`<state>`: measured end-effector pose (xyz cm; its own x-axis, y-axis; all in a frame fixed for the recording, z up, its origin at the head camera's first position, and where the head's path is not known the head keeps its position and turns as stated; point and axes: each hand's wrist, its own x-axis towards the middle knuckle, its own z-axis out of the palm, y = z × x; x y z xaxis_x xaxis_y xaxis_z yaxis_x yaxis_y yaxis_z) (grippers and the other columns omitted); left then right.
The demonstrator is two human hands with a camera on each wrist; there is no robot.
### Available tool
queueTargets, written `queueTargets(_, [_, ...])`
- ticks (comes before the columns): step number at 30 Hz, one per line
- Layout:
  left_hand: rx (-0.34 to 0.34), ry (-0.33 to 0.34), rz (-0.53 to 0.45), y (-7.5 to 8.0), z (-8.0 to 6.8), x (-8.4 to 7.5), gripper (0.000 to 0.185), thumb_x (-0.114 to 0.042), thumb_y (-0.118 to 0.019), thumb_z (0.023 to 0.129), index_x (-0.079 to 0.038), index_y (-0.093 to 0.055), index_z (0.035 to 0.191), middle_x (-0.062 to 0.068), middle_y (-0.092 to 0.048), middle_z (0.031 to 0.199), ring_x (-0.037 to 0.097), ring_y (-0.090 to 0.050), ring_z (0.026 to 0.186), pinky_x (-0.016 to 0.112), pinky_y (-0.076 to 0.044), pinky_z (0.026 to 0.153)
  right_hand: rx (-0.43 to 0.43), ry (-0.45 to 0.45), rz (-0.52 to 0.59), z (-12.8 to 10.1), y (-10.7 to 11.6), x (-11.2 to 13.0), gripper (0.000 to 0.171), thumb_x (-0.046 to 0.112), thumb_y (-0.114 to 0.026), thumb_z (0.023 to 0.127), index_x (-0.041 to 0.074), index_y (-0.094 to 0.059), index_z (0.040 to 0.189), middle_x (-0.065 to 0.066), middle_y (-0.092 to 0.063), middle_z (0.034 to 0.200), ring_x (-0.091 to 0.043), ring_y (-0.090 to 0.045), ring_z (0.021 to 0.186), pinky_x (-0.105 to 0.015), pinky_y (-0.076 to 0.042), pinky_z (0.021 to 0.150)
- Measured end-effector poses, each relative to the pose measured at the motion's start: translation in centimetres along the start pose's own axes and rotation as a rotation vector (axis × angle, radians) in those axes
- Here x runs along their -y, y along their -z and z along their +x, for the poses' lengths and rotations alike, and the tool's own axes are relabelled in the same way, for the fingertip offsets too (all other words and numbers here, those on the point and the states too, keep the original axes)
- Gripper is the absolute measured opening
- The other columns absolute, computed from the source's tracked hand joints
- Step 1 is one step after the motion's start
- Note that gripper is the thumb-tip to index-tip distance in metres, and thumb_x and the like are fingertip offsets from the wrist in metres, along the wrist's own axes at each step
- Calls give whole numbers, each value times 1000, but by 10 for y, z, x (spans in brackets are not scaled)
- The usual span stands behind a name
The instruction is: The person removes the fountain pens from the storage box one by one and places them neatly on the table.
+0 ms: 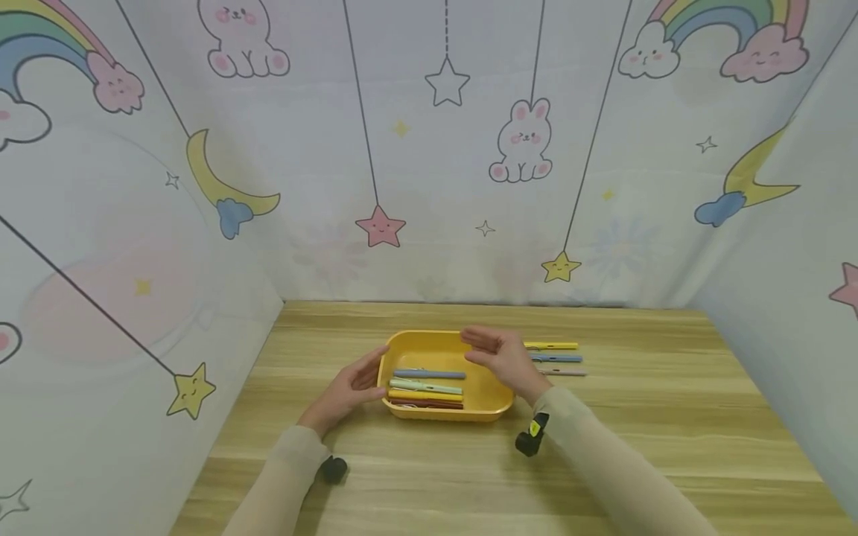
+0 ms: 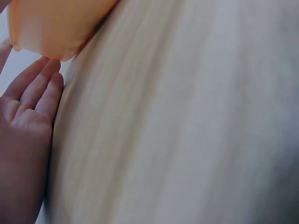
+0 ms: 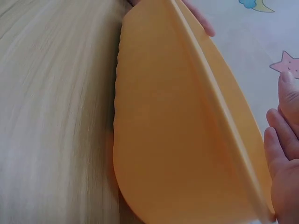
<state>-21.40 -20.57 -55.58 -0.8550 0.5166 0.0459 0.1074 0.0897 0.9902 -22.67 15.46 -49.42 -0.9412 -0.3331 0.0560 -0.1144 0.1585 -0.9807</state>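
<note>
The yellow tray [image 1: 484, 393] sits on the wooden table [image 1: 657, 409] in front of the person, its open side up and its long axis running left to right, roughly parallel to the table's far edge. Four pens lie inside, stacked front to back along that same axis and kept toward the left part of the tray: a blue pen [image 1: 432, 374] farthest back, then a mint pen [image 1: 436, 388], a yellow pen [image 1: 439, 397] and a dark red pen [image 1: 436, 406] beside the front wall. The mint pen's clip lies toward its left end. The left hand [image 1: 343, 388] is at the tray's left end, thumb spread from extended fingers, fingertips touching the wall. The right hand [image 1: 504, 360] is at the right end, fingers extended and close together, reaching over the rim; whether it touches the tray cannot be told. Just right of that hand, three more pens [image 1: 559, 359] lie on the wood, also pointing left to right, their left ends partly hidden. A narrow strip of wood separates the tray from the patterned cloth [image 1: 442, 164] behind; wider stretches of wood run toward the person and out to the right.
</note>
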Motion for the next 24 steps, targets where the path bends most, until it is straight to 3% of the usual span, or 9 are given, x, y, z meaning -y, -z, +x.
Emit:
queueTargets(10, [-6, 14, 8, 1, 1, 1, 79, -8, -71, 101, -28, -32, 167, 6, -29, 172, 32, -31, 157, 31, -33, 123, 23, -28, -53, 10, -18, 1, 55, 5, -75, 97, 3, -58, 149, -14, -64, 146, -34, -62, 134, -36, -56, 105])
queueTargets(15, [-10, 16, 18, 1, 0, 1, 79, -10, -72, 100, -30, -32, 166, 6, -31, 172, 32, -32, 156, 35, -33, 123, 35, -36, -77, 12, -22, -2, 54, 6, -76, 97, 6, -60, 148, -12, -65, 145, -31, -62, 134, -36, -55, 106])
queueTargets(21, [-10, 10, 20, 0, 0, 0, 80, -9, -72, 100, -28, -31, 167, 10, -31, 171, 34, -32, 156, 29, -35, 122, 44, -35, -141, 15, -25, -5, 50, 8, -76, 97, 8, -63, 146, -11, -66, 144, -29, -62, 134, -37, -55, 107])
queueTargets(24, [-7, 4, 13, 1, 0, 1, 80, -8, -71, 100, -28, -31, 167, 10, -30, 172, 35, -32, 156, 37, -32, 124, 51, -30, -175, 16, -26, -7, 48, 8, -76, 97, 7, -65, 143, -12, -67, 142, -30, -63, 133, -38, -55, 107])
